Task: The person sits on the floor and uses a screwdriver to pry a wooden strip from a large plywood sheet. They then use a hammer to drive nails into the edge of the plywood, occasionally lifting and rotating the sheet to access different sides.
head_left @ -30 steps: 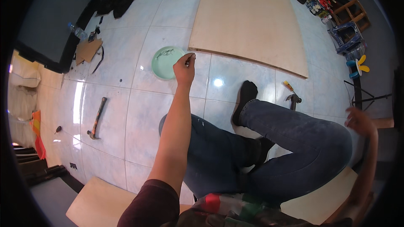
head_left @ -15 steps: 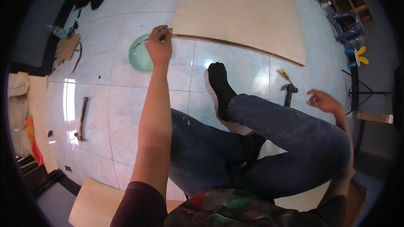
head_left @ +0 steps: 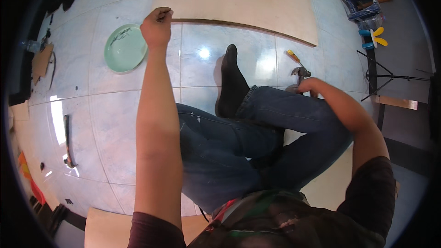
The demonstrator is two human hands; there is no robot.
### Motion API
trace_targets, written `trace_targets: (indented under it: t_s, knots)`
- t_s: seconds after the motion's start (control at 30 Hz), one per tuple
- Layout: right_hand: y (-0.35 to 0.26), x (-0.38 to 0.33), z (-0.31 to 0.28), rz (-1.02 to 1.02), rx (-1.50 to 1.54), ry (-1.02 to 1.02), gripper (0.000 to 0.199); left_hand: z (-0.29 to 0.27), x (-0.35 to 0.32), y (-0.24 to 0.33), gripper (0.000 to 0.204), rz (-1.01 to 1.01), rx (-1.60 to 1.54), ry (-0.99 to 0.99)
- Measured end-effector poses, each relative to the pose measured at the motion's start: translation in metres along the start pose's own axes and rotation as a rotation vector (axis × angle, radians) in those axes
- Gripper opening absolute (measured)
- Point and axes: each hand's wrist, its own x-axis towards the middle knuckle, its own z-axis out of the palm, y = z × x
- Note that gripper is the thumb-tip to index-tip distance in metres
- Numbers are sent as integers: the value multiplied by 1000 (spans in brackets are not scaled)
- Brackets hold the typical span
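At the near left corner of a large pale wooden board [head_left: 239, 0], my left hand [head_left: 156, 27] is closed in a pinch. What its fingertips hold, if anything, is too small to make out. Just left of that wrist a light green bowl [head_left: 124, 57] sits on the floor with several thin dark pieces inside, perhaps nails. My right hand [head_left: 310, 86] is down beyond my raised knee, its fingers curled round the handle of a claw hammer [head_left: 301, 72]; my leg partly hides the grip. A yellow-handled screwdriver [head_left: 293, 56] lies just past the hammer's head.
A second hammer [head_left: 67, 142] lies on the tiles at left. Cardboard [head_left: 42, 64] is at far left. Along the right stand a blue stool-like frame [head_left: 360, 4], a small fan with yellow and blue blades [head_left: 374, 37] and a black tripod [head_left: 390, 76]. My socked foot [head_left: 228, 73] rests before the board.
My right hand has moved left and down to the hammer, closing on its handle. My left hand stays pinched at the board's corner. The whole view has shifted.
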Motion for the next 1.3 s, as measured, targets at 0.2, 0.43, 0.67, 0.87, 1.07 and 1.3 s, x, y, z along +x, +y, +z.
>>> trace_targets:
  t_s: [0.2, 0.43, 0.67, 0.87, 1.07, 1.3]
  knots:
    - [28, 74, -3, -158, 253, 42, 49, 17, 10, 7, 19, -13, -88, -22]
    - [21, 8, -57, -245, 229, 356, 32, 3, 17, -22, 17, -7, -45, -42]
    - [2, -133, -57, -545, 373, 485, 36, 34, 9, 0, 14, -31, -85, -57]
    - [-140, -142, -9, -1078, 748, 595, 38, 37, 1, -16, 16, -39, -57, -135]
    - [-244, -151, 6, -1240, 854, 559, 41, 39, 1, -21, 18, -20, 5, -188]
    - [-268, -138, 3, -1294, 948, 520, 37, 39, -2, -26, 18, 86, 9, -180]
